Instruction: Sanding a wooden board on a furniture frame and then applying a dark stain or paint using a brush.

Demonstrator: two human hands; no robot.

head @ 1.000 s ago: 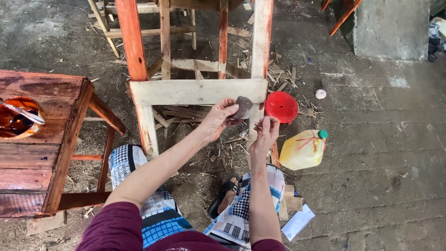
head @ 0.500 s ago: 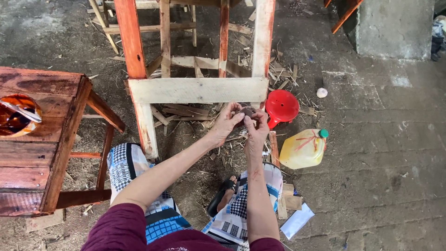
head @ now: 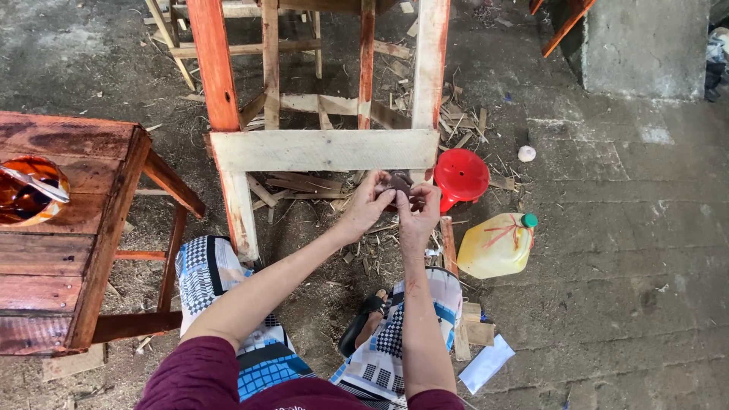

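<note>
My left hand (head: 367, 206) and my right hand (head: 418, 210) meet just below the pale crossbar (head: 323, 149) of a wooden frame. Both pinch a small dark brown piece (head: 398, 184), likely a scrap of sandpaper or cloth, between their fingers. The frame has one red-stained leg (head: 215, 68) and one bare pale leg (head: 430, 61). My knees in checked cloth (head: 213, 275) sit below my arms.
A red-stained wooden table (head: 83, 228) stands at the left with a bowl of dark reddish liquid (head: 26, 191) on it. A red funnel (head: 460, 178) and a yellow plastic jug (head: 495, 244) lie right of my hands. Wood scraps litter the ground.
My hands were apart a second ago, the left holding the dark piece near the crossbar. They have since come together and dropped slightly, both now gripping the piece.
</note>
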